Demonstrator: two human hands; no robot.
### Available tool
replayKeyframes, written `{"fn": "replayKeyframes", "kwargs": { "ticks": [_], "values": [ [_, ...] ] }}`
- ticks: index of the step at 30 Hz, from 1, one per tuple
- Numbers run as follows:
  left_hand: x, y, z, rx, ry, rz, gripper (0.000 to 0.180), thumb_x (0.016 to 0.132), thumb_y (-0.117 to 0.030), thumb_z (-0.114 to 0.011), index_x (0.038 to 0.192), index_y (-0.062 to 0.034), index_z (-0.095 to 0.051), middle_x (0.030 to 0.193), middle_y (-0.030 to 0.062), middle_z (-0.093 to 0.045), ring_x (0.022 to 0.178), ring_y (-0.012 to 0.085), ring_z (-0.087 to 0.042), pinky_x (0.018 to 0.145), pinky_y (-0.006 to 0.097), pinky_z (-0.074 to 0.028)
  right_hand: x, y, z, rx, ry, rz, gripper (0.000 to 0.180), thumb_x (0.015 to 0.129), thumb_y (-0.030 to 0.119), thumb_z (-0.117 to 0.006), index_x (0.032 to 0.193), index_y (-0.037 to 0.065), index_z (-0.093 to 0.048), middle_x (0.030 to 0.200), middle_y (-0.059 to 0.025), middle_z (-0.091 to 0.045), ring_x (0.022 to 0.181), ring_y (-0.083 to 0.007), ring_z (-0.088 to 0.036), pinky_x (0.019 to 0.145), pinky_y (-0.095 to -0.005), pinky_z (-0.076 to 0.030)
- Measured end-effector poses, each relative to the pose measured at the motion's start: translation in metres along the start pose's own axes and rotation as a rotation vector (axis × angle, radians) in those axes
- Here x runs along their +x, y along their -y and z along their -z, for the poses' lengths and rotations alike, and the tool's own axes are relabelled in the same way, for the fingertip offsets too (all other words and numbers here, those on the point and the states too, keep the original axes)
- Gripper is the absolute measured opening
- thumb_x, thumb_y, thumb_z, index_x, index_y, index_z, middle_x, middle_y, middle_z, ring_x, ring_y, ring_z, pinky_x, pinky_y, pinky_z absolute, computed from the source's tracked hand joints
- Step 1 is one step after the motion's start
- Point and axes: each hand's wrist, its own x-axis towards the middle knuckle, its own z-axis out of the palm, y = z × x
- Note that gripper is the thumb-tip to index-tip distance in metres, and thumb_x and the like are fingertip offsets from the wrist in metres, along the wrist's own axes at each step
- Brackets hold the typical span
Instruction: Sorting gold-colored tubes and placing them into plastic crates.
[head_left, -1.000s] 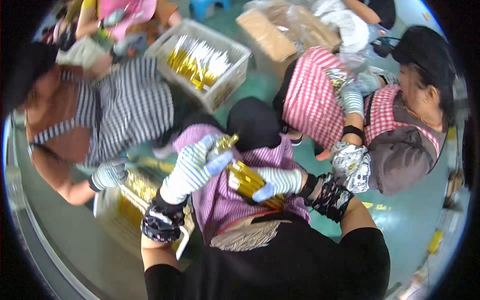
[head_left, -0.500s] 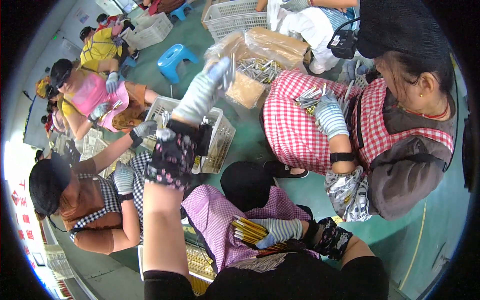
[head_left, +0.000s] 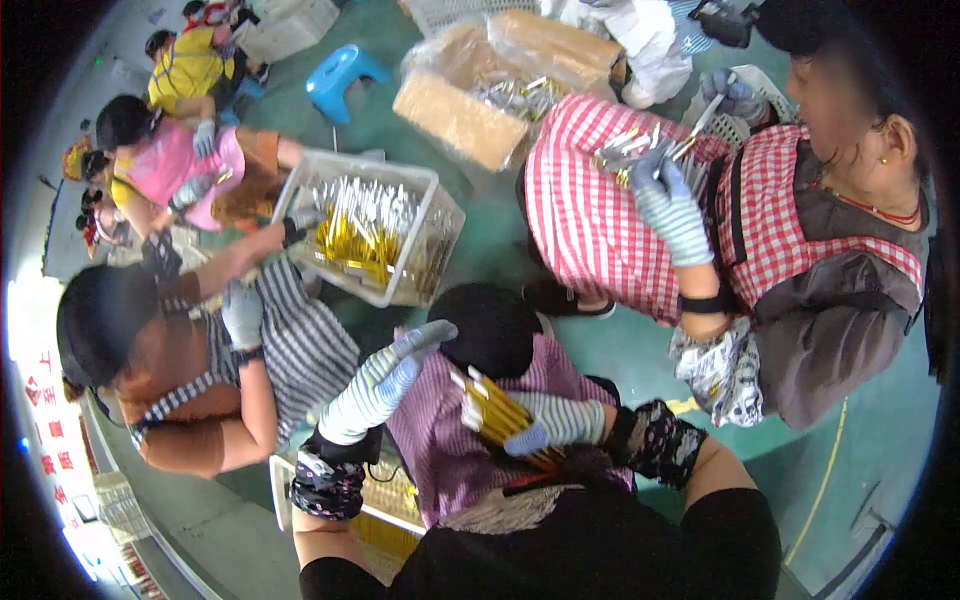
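My right hand, in a striped knit glove, is closed around a bundle of slim gold pen-like sticks with white tips. The bundle lies over my lap on a purple checked apron. To the left of it, my left hand, gloved the same way, is raised in front of the apron with its fingers stretched out. I see nothing in that hand. Beyond it stands a white plastic crate with many gold and white sticks.
A co-worker on the left has a gloved hand at the crate's edge. To the right, another holds sticks over a red checked apron. Ahead are an open carton of sticks and a blue stool. Another crate is beside my left forearm.
My left hand has come back from above the far crate toward my lap, uncovering the sticks there. My right hand still grips its bundle. The co-worker on the right has raised one stick.
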Motion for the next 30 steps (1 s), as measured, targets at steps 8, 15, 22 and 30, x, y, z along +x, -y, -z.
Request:
{"fn": "replayKeyframes", "kwargs": {
  "ticks": [8, 15, 22, 30],
  "values": [
    [-0.021, 0.022, -0.056, -0.365, -0.201, 0.028, 0.094, 0.096, -0.072, -0.026, 0.147, 0.0053, -0.033, 0.144, 0.02, -0.048, 0.133, 0.0283, -0.047, 0.114, 0.04, -0.032, 0.028, 0.0, -0.024, 0.03, -0.088, -0.134, 0.078, 0.085, 0.024, -0.076, 0.149, 0.006, -0.035, 0.142, -0.0042, -0.047, 0.135, -0.0173, -0.041, 0.113, -0.0349, -0.031],
    [-0.062, 0.037, -0.084, -0.519, -0.199, 0.04, 0.081, 0.101, -0.063, -0.025, 0.123, 0.0066, -0.062, 0.118, 0.0179, -0.067, 0.116, 0.0283, -0.061, 0.107, 0.038, -0.042, 0.012, -0.005, -0.045, 0.061, -0.096, -0.454, 0.071, 0.089, 0.019, -0.072, 0.149, 0.007, -0.037, 0.145, -0.0031, -0.046, 0.135, -0.0174, -0.042, 0.114, -0.0346, -0.03],
    [-0.054, 0.048, -0.1, -0.402, -0.323, -0.215, 0.069, 0.104, -0.055, -0.028, 0.14, 0.0003, -0.049, 0.136, 0.014, -0.056, 0.128, 0.0243, -0.052, 0.108, 0.036, -0.038, 0.018, -0.004, -0.05, -0.076, -0.087, -0.489, 0.072, 0.085, 0.024, -0.078, 0.144, 0.007, -0.042, 0.133, -0.0009, -0.052, 0.126, -0.0151, -0.048, 0.107, -0.0313, -0.037],
    [-0.067, 0.047, -0.079, -0.277, -0.656, -0.263, 0.072, 0.103, -0.056, -0.03, 0.146, 0.0017, -0.038, 0.149, 0.0169, -0.042, 0.139, 0.028, -0.04, 0.117, 0.043, -0.028, 0.003, -0.003, -0.031, -0.215, -0.199, -0.376, 0.089, 0.079, 0.04, -0.078, 0.149, 0.004, -0.037, 0.107, -0.0006, -0.058, 0.097, -0.0118, -0.055, 0.088, -0.0271, -0.045]
  ]
}}
